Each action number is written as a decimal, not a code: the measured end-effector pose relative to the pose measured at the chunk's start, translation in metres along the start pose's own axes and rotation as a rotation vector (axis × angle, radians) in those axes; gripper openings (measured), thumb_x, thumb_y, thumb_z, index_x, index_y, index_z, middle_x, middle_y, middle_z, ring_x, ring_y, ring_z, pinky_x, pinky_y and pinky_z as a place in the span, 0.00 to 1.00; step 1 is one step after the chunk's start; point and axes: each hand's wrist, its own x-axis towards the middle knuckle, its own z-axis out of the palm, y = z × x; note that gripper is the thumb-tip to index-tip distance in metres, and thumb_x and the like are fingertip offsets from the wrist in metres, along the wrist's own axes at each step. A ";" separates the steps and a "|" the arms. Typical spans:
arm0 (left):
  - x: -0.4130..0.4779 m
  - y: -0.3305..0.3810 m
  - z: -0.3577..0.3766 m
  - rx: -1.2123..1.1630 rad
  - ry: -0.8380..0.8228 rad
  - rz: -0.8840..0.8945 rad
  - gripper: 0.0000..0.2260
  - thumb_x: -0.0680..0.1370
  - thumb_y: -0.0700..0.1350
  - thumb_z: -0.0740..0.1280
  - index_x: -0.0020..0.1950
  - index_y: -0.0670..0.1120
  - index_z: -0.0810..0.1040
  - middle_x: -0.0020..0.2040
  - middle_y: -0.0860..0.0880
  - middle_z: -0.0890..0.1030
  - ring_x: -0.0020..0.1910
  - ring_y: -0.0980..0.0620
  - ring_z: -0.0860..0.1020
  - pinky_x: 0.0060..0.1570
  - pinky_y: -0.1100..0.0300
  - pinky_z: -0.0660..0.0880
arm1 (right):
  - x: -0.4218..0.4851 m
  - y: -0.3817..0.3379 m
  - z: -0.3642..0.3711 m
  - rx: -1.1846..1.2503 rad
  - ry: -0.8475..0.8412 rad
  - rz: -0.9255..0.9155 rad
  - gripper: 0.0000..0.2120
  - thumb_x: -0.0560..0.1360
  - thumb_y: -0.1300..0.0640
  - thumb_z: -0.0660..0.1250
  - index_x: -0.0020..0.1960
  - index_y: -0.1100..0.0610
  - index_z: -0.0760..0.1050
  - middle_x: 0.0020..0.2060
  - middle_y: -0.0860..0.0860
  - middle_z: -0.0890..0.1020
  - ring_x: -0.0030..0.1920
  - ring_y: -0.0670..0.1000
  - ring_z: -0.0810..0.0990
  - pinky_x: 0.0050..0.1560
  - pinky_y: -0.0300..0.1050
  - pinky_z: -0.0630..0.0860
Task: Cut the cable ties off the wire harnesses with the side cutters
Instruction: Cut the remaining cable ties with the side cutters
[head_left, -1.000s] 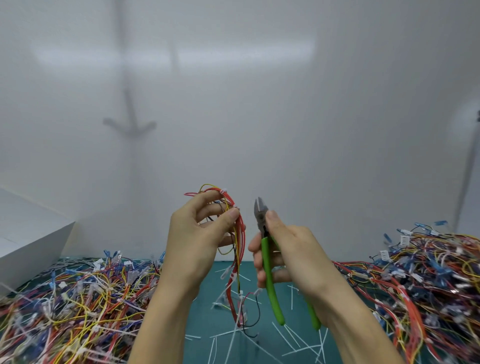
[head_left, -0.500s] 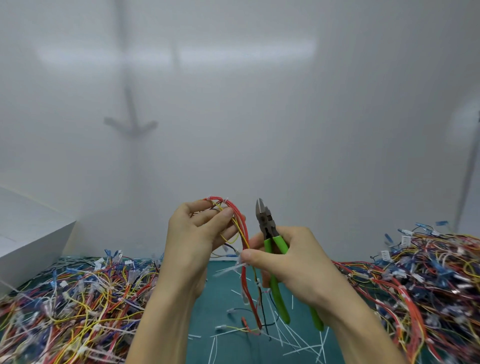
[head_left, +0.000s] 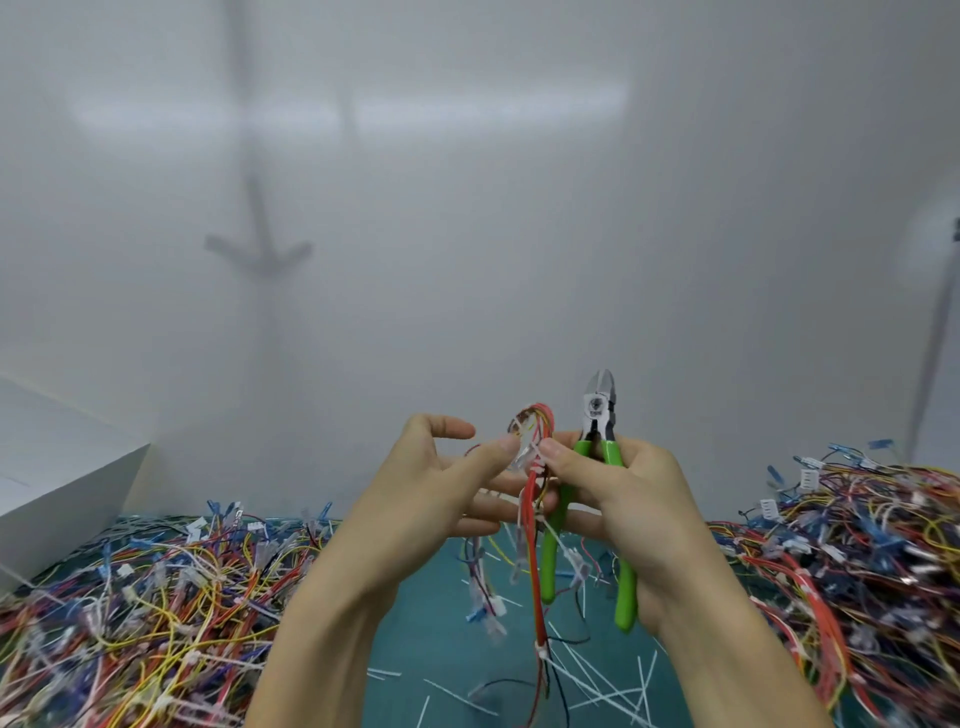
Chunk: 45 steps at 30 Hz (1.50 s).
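Harness held up over a green mat (head_left: 415, 613), between a left heap (head_left: 156, 597) and a right heap (head_left: 857, 551) of wire harnesses; a white box (head_left: 62, 483) stood far left, inside hidden.
The spread left hand (head_left: 441, 493) touched its thumb to the red-and-yellow harness (head_left: 535, 525) at a white cable tie (head_left: 527, 454); the right hand (head_left: 628, 499) gripped the green-handled side cutters (head_left: 597, 415), jaws up and together.

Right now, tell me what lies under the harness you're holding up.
The harness hangs over a teal mat strewn with cut white ties; the left forearm and right forearm hide its sides.
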 end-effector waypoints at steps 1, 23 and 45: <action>0.000 -0.001 -0.001 0.011 -0.029 0.016 0.22 0.73 0.51 0.75 0.59 0.49 0.66 0.43 0.47 0.87 0.42 0.49 0.86 0.44 0.57 0.83 | 0.000 0.000 0.000 0.008 0.011 0.005 0.04 0.76 0.61 0.71 0.45 0.62 0.81 0.31 0.54 0.81 0.31 0.50 0.78 0.38 0.47 0.84; 0.008 -0.008 0.011 -0.014 0.322 0.204 0.05 0.72 0.36 0.75 0.44 0.45 0.84 0.33 0.47 0.84 0.34 0.51 0.84 0.35 0.64 0.80 | -0.004 -0.003 -0.008 -1.178 0.084 -0.324 0.27 0.73 0.29 0.37 0.37 0.45 0.65 0.30 0.44 0.74 0.32 0.44 0.71 0.32 0.43 0.65; 0.003 -0.005 0.007 0.514 0.440 0.424 0.06 0.71 0.44 0.76 0.35 0.54 0.85 0.31 0.63 0.81 0.33 0.64 0.79 0.33 0.73 0.71 | -0.007 0.000 -0.009 -1.401 0.035 -0.444 0.24 0.75 0.29 0.41 0.37 0.47 0.60 0.31 0.46 0.69 0.39 0.53 0.70 0.31 0.43 0.61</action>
